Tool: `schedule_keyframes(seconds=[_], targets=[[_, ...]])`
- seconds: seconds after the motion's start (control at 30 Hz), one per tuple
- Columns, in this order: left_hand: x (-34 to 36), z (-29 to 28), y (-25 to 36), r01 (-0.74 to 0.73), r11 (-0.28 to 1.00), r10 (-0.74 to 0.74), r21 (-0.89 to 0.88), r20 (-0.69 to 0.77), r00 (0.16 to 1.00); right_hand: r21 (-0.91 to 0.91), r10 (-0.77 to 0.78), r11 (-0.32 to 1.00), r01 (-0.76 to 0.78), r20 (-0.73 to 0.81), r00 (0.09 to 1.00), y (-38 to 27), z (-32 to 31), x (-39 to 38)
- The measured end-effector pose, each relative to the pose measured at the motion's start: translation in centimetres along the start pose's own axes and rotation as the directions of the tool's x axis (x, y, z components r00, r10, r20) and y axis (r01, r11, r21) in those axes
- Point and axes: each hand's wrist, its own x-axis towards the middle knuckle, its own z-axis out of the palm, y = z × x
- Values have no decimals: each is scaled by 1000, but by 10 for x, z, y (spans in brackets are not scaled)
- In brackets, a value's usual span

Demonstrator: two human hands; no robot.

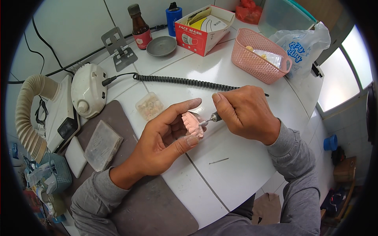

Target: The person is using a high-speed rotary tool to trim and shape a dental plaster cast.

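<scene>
My left hand (165, 141) holds a pink dental model (191, 124) between fingers and thumb near the middle of the white tiled table (252, 165). My right hand (243, 110) is closed around a metal rotary handpiece (215, 117), whose small tool head touches the model's right side. A black coiled cord (185, 82) runs behind my hands to a white control unit (87, 90) on the left. A small clear container of pale pieces (149, 106) lies beyond my left hand. A thin metal bit (218, 161) lies on the tiles below my right hand.
Left are a dark mat (153, 204), clear case (103, 145), hose (33, 122) and crowded basket (59, 177). Along the back stand a phone stand (118, 49), bottle (139, 31), blue canister (173, 21), grey dish (161, 46), mask box (201, 31), pink basket (258, 59) and plastic bag (305, 47).
</scene>
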Motion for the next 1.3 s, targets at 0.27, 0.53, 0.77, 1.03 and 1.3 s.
schedule_keyframes(seconds=[0.27, 0.53, 0.77, 1.03, 1.3], targets=[[0, 0, -4, -7, 1000, 7, -17, 13, 1000, 10, -7, 1000, 7, -21, 1000, -1, 1, 0], [0, 1, -2, -6, 999, 8, -36, 37, 999, 8, -7, 1000, 7, -34, 999, 2, 3, 1], [0, 3, 2, 6, 1000, -6, -1, 24, 1000, 24, -1, 1000, 1, -12, 1000, 1, -1, 0], [-1, 2, 1, 4, 1000, -5, 30, 37, 999, 24, 3, 1000, -3, -4, 1000, -1, -1, 0], [0, 2, 1, 4, 1000, -3, -6, 20, 1000, 18, 2, 1000, -2, 0, 1000, 0, 0, 1]])
